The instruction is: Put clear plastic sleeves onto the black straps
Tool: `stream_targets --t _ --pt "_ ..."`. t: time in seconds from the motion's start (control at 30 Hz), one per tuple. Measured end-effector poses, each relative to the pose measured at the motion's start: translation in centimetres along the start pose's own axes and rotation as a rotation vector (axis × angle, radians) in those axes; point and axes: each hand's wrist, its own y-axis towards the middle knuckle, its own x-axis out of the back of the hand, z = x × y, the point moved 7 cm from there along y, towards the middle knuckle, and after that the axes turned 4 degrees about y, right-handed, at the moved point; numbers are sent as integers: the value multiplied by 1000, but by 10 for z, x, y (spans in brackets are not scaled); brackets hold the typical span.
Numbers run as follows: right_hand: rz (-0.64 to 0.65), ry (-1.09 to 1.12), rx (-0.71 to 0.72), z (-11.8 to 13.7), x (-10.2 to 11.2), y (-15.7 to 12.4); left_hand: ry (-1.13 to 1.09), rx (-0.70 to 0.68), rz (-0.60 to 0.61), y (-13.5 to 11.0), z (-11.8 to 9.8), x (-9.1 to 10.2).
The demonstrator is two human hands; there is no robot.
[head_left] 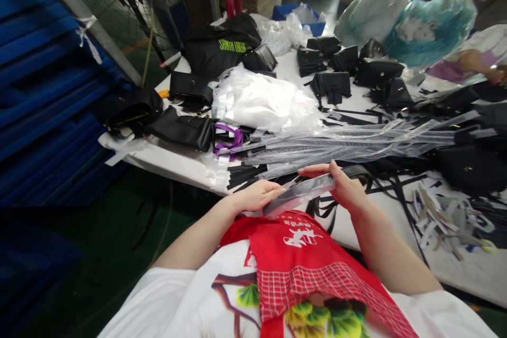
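Close to my red apron, both hands grip a dark strap in a clear plastic sleeve [303, 189]. My left hand [256, 196] pinches its left end, where loose plastic hangs down. On the other end my right hand [345, 189] is closed, with thumb and fingers around the sleeve. Just beyond my hands lies a long bundle of plastic-sleeved straps [340, 142], their dark ends pointing left. A heap of white plastic bags [265, 97] rests behind that bundle. Purple ribbon [228, 138] lies at the heap's left.
Black handbags [182, 129] sit at the table's left edge, and more small black bags [330, 87] stand at the back. Pale strips [435, 216] are piled at right. Blue stacked panels [43, 90] flank the left side. Another person's arm [473, 60] shows at far right.
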Motion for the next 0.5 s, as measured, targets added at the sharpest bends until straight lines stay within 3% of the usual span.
stream_targets --t 0.1,0.27,0.37,0.5 --pt "-52 -33 44 11 11 1 85 0 -72 -1 -14 14" --pt "-9 -73 -4 22 18 3 195 -2 -6 -9 -35 23" --pt "63 -107 24 35 4 5 181 17 -33 -7 -44 26" --pt "163 -206 146 51 -31 13 48 -35 -135 -1 -64 34"
